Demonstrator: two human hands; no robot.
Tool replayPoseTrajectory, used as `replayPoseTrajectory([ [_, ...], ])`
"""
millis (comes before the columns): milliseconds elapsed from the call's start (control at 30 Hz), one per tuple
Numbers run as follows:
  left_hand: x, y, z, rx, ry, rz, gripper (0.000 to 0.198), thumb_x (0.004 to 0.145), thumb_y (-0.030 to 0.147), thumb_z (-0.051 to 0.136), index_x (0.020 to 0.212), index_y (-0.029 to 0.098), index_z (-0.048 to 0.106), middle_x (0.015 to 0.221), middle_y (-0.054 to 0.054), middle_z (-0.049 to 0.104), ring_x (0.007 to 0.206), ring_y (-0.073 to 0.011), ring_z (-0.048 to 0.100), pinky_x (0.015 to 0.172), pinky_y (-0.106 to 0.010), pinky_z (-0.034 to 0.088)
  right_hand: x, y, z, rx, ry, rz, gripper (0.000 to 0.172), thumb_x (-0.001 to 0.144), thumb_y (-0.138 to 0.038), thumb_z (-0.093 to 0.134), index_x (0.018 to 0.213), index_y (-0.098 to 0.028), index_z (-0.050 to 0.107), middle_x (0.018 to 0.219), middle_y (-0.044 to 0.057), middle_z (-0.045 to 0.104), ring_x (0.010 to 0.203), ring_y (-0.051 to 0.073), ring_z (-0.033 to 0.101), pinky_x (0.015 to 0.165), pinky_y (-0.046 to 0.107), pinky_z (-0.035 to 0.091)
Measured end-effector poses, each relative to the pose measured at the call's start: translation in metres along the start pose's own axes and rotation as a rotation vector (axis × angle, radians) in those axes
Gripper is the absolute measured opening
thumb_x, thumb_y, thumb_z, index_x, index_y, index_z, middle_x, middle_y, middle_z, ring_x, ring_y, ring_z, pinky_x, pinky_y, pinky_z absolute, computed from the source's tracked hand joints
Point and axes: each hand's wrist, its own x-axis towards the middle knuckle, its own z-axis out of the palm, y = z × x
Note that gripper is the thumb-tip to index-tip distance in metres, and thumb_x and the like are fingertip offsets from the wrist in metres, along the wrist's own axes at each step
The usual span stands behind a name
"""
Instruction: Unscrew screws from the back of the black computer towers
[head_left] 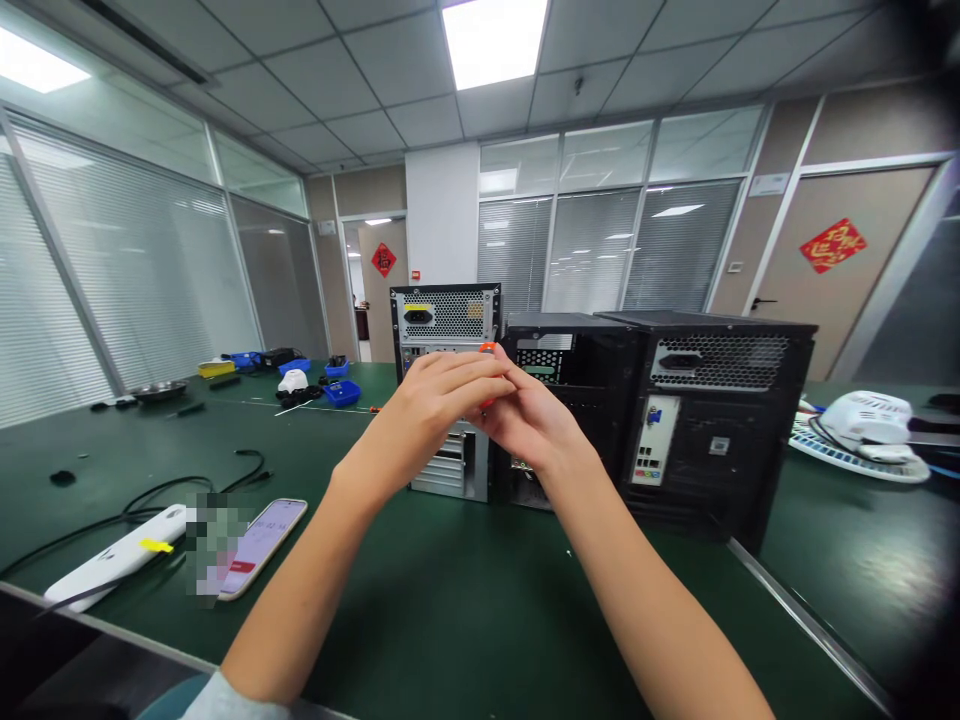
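Both my hands are raised together in front of three computer towers on the green table [465, 600]. My left hand [431, 400] lies over my right hand [529, 420], fingers pressed together. Between them a small orange-red object [487, 349] peeks out above the fingers; I cannot make out what it is. Behind the hands stands a tower with a silver back panel [448, 330]. A black tower [570, 370] stands beside it, and a larger black tower [712, 420] on the right shows its rear ports.
A phone [262, 545] and a white power strip [112, 560] with black cables lie at the left front. Blue bins [342, 392] and small tools sit far back left. A white device [870, 420] rests on the right. A metal strip [810, 620] runs across the table.
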Motion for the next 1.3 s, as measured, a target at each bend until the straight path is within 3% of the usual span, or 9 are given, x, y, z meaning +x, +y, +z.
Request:
replayPoseTrajectory([
  [167,-0.003,0.001,0.001,0.008,0.009,-0.001,0.031,0.088,0.009,0.041,0.115,0.021,0.053,0.12,-0.006,0.059,0.118,-0.0157,0.049,0.098,-0.037,0.041,0.002,0.001,0.0,0.054,0.027,0.015,0.01,0.078,-0.025,0.063,0.077,-0.018,0.056,0.06,-0.009,0.06,0.048,0.004,0.051,0.05,0.02,0.041],
  [267,-0.003,0.005,0.005,0.017,0.061,-0.02,0.034,0.086,0.014,0.048,0.119,0.021,0.049,0.122,-0.008,0.057,0.117,-0.0172,0.049,0.098,-0.038,0.043,0.003,0.002,0.001,0.023,0.018,0.033,0.015,0.081,-0.028,0.059,0.071,-0.017,0.057,0.056,-0.006,0.059,0.047,0.006,0.051,0.044,0.02,0.037],
  [400,-0.003,0.014,0.018,0.044,0.298,-0.177,0.042,0.081,0.029,0.058,0.119,0.018,0.045,0.116,-0.011,0.056,0.11,-0.0193,0.052,0.091,-0.036,0.048,0.002,0.0,0.005,-0.031,0.063,0.012,0.025,0.084,-0.034,0.055,0.067,-0.016,0.059,0.054,-0.003,0.059,0.049,0.008,0.052,0.047,0.021,0.041],
  [467,-0.004,0.018,0.026,0.074,0.43,-0.294,0.042,0.078,0.035,0.062,0.112,0.016,0.047,0.104,-0.009,0.057,0.095,-0.0171,0.056,0.079,-0.03,0.052,0.002,-0.002,0.005,-0.029,0.064,0.004,0.025,0.083,-0.035,0.057,0.067,-0.016,0.059,0.057,-0.003,0.061,0.05,0.007,0.052,0.048,0.021,0.042],
  [567,-0.004,0.021,0.034,0.129,0.52,-0.399,0.04,0.074,0.041,0.065,0.101,0.014,0.049,0.087,-0.004,0.055,0.074,-0.012,0.054,0.065,-0.025,0.05,0.001,-0.003,0.005,-0.033,0.06,-0.006,0.024,0.083,-0.034,0.057,0.067,-0.017,0.06,0.059,-0.003,0.061,0.051,0.007,0.053,0.051,0.021,0.044],
  [800,0.0,0.017,0.043,0.15,0.563,-0.401,0.041,0.072,0.049,0.064,0.088,0.016,0.047,0.079,-0.001,0.053,0.069,-0.0106,0.051,0.063,-0.023,0.047,0.001,-0.003,0.005,-0.016,0.109,-0.011,0.031,0.088,-0.032,0.05,0.064,-0.016,0.06,0.057,-0.002,0.062,0.05,0.006,0.055,0.052,0.02,0.046],
  [1300,0.003,0.021,0.045,0.268,0.564,-0.318,0.025,0.08,0.039,0.058,0.08,0.017,0.046,0.07,0.001,0.044,0.064,-0.0103,0.043,0.06,-0.022,0.041,-0.001,-0.001,0.001,-0.006,-0.011,0.018,0.017,0.082,-0.033,0.058,0.074,-0.018,0.06,0.065,-0.002,0.064,0.06,0.01,0.059,0.061,0.024,0.051],
])
